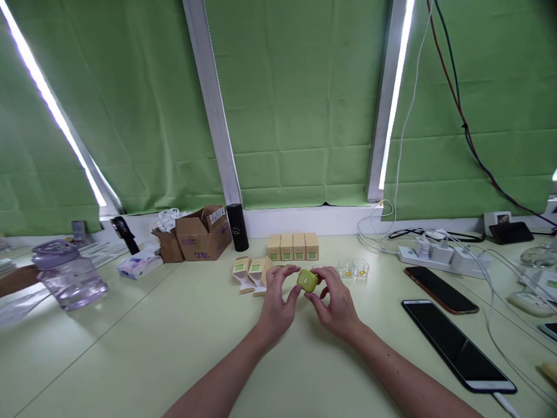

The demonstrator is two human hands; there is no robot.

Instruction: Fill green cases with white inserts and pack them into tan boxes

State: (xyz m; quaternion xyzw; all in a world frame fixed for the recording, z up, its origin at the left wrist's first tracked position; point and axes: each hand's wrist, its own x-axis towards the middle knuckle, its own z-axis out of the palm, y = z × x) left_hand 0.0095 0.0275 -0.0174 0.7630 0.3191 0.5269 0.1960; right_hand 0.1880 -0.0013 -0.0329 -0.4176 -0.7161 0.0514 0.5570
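Note:
A small yellow-green, rounded case point(307, 281), shaped like an earbud case, is held up over the table between both hands. The fingertips of my left hand point(279, 295) pinch its left side. On its right side, the thumb and fingers of my right hand point(334, 299) close against it. Just behind my left hand are two small cardboard boxes point(250, 271) with their flaps open. Several closed small boxes point(293, 247) with green labels stand in a row farther back. Beyond my right hand sit clear plastic holders point(360, 268) with small gold-coloured pieces inside, partly covered by the hand.
To the right lie two phones point(459, 345) and a white power strip point(444, 260) with trailing cables. At the left are a purple water jug point(69, 276), a tissue pack point(139, 262), an open carton point(203, 233) and a black cylinder point(237, 227). Another person's hand point(20, 280) shows at the left edge.

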